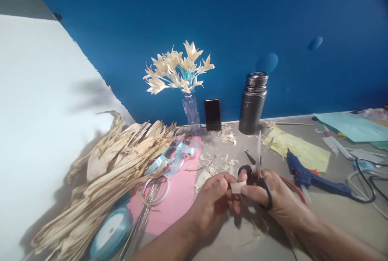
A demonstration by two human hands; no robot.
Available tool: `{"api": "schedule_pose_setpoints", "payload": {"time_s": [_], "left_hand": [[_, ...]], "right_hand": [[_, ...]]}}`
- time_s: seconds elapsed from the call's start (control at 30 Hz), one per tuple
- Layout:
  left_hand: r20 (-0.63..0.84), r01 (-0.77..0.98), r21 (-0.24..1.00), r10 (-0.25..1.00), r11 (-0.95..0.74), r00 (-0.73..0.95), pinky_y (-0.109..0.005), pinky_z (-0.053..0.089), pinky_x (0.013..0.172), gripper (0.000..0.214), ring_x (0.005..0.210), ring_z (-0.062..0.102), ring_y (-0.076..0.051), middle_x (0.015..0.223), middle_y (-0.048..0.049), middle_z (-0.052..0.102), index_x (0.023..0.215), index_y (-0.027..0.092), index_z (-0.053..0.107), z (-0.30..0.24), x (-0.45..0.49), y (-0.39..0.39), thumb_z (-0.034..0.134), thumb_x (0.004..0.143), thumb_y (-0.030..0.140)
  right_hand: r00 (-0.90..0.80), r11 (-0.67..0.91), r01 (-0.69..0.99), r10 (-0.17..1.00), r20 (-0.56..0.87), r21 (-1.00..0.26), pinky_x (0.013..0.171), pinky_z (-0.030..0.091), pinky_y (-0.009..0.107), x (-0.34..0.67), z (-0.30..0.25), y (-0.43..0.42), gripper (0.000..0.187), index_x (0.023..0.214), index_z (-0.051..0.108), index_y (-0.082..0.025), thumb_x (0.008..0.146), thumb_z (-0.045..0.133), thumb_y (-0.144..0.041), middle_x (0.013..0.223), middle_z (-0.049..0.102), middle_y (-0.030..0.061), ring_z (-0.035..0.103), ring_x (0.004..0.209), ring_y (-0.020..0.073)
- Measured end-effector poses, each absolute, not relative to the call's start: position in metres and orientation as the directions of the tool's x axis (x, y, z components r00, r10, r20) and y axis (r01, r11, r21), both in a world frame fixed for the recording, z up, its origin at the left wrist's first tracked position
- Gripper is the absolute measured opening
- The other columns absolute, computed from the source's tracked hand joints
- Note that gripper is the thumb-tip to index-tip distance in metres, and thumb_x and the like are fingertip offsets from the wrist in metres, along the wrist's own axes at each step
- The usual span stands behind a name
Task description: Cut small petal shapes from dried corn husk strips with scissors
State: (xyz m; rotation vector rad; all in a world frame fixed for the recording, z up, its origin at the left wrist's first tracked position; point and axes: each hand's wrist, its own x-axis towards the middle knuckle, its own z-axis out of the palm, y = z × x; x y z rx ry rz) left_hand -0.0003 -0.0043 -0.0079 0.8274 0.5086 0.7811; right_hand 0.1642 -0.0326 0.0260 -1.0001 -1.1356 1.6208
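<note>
- The left hand (214,196) is near the middle of the table (333,216). Its grip is clenched on a small pale piece (237,187), pinched between thumb and fingertips.
- The right hand (268,200) is just beside it, and its fingertips touch the same piece from the right. So the piece sits between both hands, lifted a little above the table.
- The right grip is also closed around the black handles of the scissors (257,170), with fingers passed through the loops. The blades stand open and point to the far side. I think this keeps the sharp tips away from the fingers that hold the piece.
- Small pale scraps (226,162) lie on the table just beyond the hands.
- On the left lies a big pile of dried husks (115,164), within reach of the left hand. Some of it covers a pink sheet (178,196).
- A light blue ribbon (177,154) lies loose on the pink sheet, and a ribbon roll (110,230) is nearer, at the left.
- To the right a blue glue gun (309,177) lies with its cable going away to the right. Beyond it is a yellow paper (300,150).
- Far, against the blue wall (273,18), stand a vase of pale flowers (180,69), a dark phone (212,114) leaning upright, and a metal flask (253,103). They are well apart from the hands, probably so the middle of the table stays free.
</note>
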Motion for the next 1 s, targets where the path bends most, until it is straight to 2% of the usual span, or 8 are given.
{"api": "schedule_pose_setpoints", "payload": {"time_s": [0.1,0.17,0.3,0.47,0.63,0.77,0.87,1.0], "left_hand": [[-0.121,-0.388,0.822,0.793,0.418,0.597,-0.021,0.039,0.056,0.041,0.053,0.055,-0.010,0.061,-0.0009,0.061,0.078,0.014,0.062,-0.010,0.002,-0.006,0.086,0.068,0.045],[-0.122,-0.379,0.817,0.773,0.434,0.622,-0.021,0.038,0.056,0.036,0.051,0.054,-0.009,0.056,-0.0010,0.060,0.073,0.013,0.060,-0.011,0.001,-0.005,0.086,0.070,0.038],[-0.056,-0.414,0.748,0.671,0.519,0.739,-0.026,0.043,0.056,0.038,0.051,0.055,-0.012,0.056,-0.0023,0.060,0.066,0.016,0.056,-0.006,-0.004,0.000,0.083,0.072,0.041],[-0.091,-0.446,0.778,0.782,0.442,0.617,-0.025,0.045,0.061,0.043,0.060,0.061,-0.013,0.073,-0.0035,0.066,0.080,0.015,0.062,0.002,-0.003,-0.005,0.088,0.063,0.045],[-0.199,-0.364,0.838,0.849,0.407,0.490,-0.022,0.041,0.055,0.034,0.051,0.055,-0.009,0.058,-0.0002,0.061,0.071,0.014,0.061,-0.002,0.000,-0.009,0.089,0.064,0.031],[-0.239,-0.399,0.805,0.855,0.439,0.461,-0.021,0.038,0.052,0.030,0.051,0.054,-0.009,0.058,-0.0001,0.060,0.070,0.015,0.058,-0.003,-0.003,-0.006,0.084,0.067,0.029],[-0.243,-0.438,0.784,0.867,0.440,0.436,-0.020,0.037,0.051,0.028,0.053,0.055,-0.009,0.059,-0.0004,0.061,0.069,0.015,0.057,0.000,-0.005,-0.003,0.082,0.067,0.026],[-0.164,-0.459,0.800,0.877,0.387,0.452,-0.021,0.040,0.056,0.025,0.059,0.059,-0.012,0.066,-0.0050,0.067,0.070,0.014,0.059,0.006,-0.010,0.001,0.082,0.064,0.023]], "right_hand": [[-0.250,-0.180,-0.206,0.960,-0.126,-0.962,0.054,0.046,0.025,0.166,0.025,-0.032,0.027,0.084,0.053,-0.020,0.073,0.076,-0.030,0.058,0.071,0.0014,0.064,0.054,0.0175],[-0.294,-0.161,-0.227,0.952,-0.091,-0.961,0.056,0.047,0.025,0.169,0.021,-0.030,0.026,0.082,0.054,-0.020,0.074,0.075,-0.031,0.058,0.070,0.0015,0.065,0.058,0.0182],[-0.347,-0.123,-0.300,0.938,-0.012,-0.946,0.054,0.043,0.024,0.174,0.018,-0.027,0.026,0.073,0.055,-0.019,0.075,0.074,-0.036,0.055,0.063,-0.0014,0.058,0.054,0.0147],[-0.300,-0.128,-0.241,0.953,-0.052,-0.962,0.060,0.049,0.028,0.168,0.030,-0.029,0.024,0.075,0.056,-0.020,0.074,0.076,-0.032,0.060,0.069,0.0009,0.064,0.059,0.0178],[-0.179,-0.140,-0.183,0.978,-0.107,-0.973,0.053,0.045,0.025,0.164,0.021,-0.031,0.034,0.085,0.056,-0.019,0.071,0.079,-0.040,0.059,0.067,0.0004,0.062,0.055,0.0178],[-0.137,-0.141,-0.174,0.984,-0.118,-0.975,0.050,0.037,0.023,0.172,0.007,-0.026,0.034,0.089,0.059,-0.018,0.073,0.077,-0.041,0.059,0.057,-0.0033,0.051,0.052,0.0128],[-0.198,-0.149,-0.119,0.973,-0.123,-0.982,0.049,0.033,0.022,0.177,0.006,-0.024,0.036,0.084,0.062,-0.016,0.075,0.077,-0.048,0.059,0.052,-0.0039,0.044,0.052,0.0104],[-0.376,-0.097,0.001,0.922,-0.090,-0.995,0.046,0.034,0.023,0.178,0.011,-0.025,0.055,0.081,0.068,-0.013,0.076,0.068,-0.068,0.060,0.057,0.0003,0.047,0.051,0.0120]]}}
